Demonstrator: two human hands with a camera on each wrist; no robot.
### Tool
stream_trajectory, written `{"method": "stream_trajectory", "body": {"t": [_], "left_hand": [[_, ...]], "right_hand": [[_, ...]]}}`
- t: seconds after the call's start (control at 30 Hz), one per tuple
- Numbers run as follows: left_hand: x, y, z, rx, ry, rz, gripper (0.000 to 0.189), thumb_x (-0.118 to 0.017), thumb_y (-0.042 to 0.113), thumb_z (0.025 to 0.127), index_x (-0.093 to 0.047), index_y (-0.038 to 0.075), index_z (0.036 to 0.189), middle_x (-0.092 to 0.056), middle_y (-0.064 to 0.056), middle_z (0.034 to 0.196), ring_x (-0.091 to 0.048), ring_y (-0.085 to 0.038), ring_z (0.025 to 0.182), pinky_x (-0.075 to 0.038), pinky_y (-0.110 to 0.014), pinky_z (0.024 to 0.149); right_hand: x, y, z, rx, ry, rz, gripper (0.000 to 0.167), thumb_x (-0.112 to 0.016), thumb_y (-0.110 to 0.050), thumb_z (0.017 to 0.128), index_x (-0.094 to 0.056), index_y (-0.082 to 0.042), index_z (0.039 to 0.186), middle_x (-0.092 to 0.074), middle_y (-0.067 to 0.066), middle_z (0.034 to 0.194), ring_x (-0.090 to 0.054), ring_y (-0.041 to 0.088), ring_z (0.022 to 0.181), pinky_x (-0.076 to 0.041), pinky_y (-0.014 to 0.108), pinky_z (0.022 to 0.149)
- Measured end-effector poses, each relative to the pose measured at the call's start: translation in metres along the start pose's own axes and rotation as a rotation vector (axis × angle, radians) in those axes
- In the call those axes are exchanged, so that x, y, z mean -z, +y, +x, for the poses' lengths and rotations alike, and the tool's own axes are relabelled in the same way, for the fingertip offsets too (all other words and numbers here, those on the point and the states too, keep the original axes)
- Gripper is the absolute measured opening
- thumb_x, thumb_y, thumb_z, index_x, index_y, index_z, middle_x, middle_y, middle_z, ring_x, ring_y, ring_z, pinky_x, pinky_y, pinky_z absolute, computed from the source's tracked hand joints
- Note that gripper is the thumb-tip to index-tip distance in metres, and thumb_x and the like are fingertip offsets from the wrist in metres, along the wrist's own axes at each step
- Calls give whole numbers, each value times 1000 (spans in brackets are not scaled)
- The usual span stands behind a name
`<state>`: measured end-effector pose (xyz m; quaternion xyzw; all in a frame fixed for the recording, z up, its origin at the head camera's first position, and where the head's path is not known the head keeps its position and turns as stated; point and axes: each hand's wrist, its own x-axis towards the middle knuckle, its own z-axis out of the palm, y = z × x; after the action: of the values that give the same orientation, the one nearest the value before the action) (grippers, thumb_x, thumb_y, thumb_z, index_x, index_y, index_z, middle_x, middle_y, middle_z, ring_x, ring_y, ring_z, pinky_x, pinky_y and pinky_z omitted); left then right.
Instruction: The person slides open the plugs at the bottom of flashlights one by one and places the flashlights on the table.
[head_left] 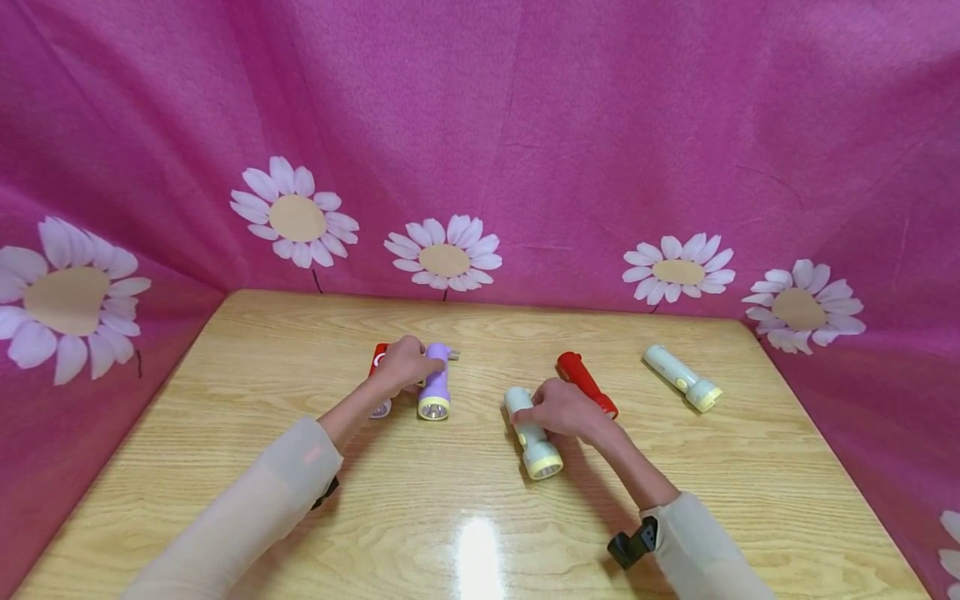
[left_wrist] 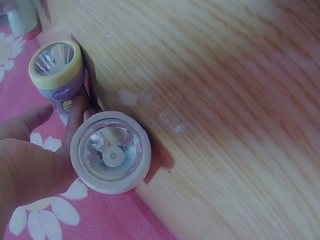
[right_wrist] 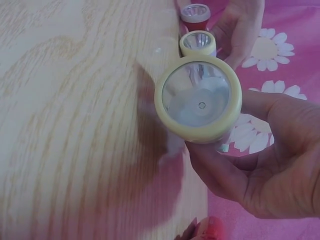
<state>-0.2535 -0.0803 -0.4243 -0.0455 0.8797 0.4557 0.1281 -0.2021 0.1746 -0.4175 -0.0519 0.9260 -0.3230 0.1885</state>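
My left hand (head_left: 405, 365) pinches a purple flashlight (head_left: 437, 379) with a cream rim, thumb on one side and fingers on the other. Metal prongs stick out at its far end. Close on its left lies a red flashlight (head_left: 379, 357) with a white rim, partly covered by that hand; its white-ringed lens (left_wrist: 111, 152) shows large in the left wrist view. Around the body of a pale grey flashlight (head_left: 542, 457) with a cream rim, the thumb and fingers of my right hand (head_left: 566, 408) are curled. Its lens (right_wrist: 197, 100) faces the right wrist camera.
Just beyond my right hand lies another red flashlight (head_left: 585, 382), partly hidden by the hand. Farther right is a second pale grey flashlight (head_left: 681, 377). All are on a wooden table (head_left: 420, 508), with a pink flowered cloth (head_left: 555, 150) hanging behind and beside it.
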Motion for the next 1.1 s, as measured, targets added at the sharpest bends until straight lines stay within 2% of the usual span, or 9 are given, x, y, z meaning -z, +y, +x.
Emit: {"method": "stream_trajectory", "body": {"t": [0.17, 0.37, 0.43, 0.5, 0.57, 0.63, 0.8, 0.9, 1.1], "left_hand": [[3, 0, 0, -16, 6, 22, 41, -69, 16, 91, -56, -12, 117, -60, -25, 113, -65, -27, 82, -59, -31, 61], [10, 3, 0, -32, 32, 95, 46, -70, 19, 88, -57, -11, 121, -61, -15, 94, -50, -12, 56, -41, -22, 45], [11, 4, -1, -41, 39, 102, 50, -69, 19, 88, -56, -11, 125, -62, -17, 96, -48, -10, 53, -39, -21, 44], [13, 6, -2, -49, 47, 97, 54, -70, 20, 89, -54, -11, 130, -63, -20, 106, -50, -11, 53, -45, -24, 47], [14, 8, -2, -55, 53, 90, 56, -70, 22, 90, -52, -11, 133, -61, -23, 118, -54, -14, 57, -50, -29, 54], [15, 11, -4, -60, 61, 93, 57, -71, 24, 91, -52, -9, 133, -59, -24, 127, -58, -18, 70, -53, -32, 66], [17, 17, -7, -87, 66, 101, 59, -70, 27, 91, -52, -8, 134, -56, -23, 135, -54, -27, 105, -49, -38, 90], [17, 20, -9, -84, 63, 89, 60, -70, 28, 91, -52, -7, 136, -55, -21, 138, -53, -29, 110, -48, -39, 91], [16, 24, -9, -75, 81, 87, 59, -71, 29, 91, -54, -4, 136, -56, -21, 137, -55, -28, 101, -48, -33, 72]], "right_hand": [[1, -2, 0, 3, 14, 3, 35, -79, -25, 85, -56, -6, 67, -50, 2, 61, -59, 21, 61, -57, 34, 59], [3, -4, 0, 15, 28, 11, 34, -79, -26, 85, -57, -5, 69, -54, 4, 64, -60, 21, 63, -57, 35, 59], [3, -5, 0, 15, 32, 15, 33, -79, -27, 85, -58, -4, 71, -57, 5, 67, -61, 21, 65, -58, 36, 60], [4, -7, 0, 13, 34, 17, 31, -79, -27, 84, -60, -4, 75, -59, 6, 71, -63, 22, 67, -59, 36, 61], [5, -8, 1, 13, 37, 15, 30, -79, -28, 84, -62, -3, 79, -62, 7, 74, -64, 21, 68, -59, 36, 62], [5, -11, 1, 13, 41, 11, 30, -79, -28, 84, -63, -3, 81, -62, 7, 75, -64, 21, 68, -59, 36, 62], [6, -16, 2, 13, 70, -6, 32, -80, -27, 84, -65, 0, 88, -63, 7, 77, -64, 21, 68, -59, 36, 61], [7, -18, 3, 12, 78, -8, 32, -80, -27, 84, -65, 1, 92, -64, 7, 79, -64, 22, 69, -58, 35, 61], [7, -20, 3, 18, 102, -5, 34, -79, -27, 85, -66, 2, 97, -64, 7, 82, -62, 19, 69, -57, 33, 59]]}}
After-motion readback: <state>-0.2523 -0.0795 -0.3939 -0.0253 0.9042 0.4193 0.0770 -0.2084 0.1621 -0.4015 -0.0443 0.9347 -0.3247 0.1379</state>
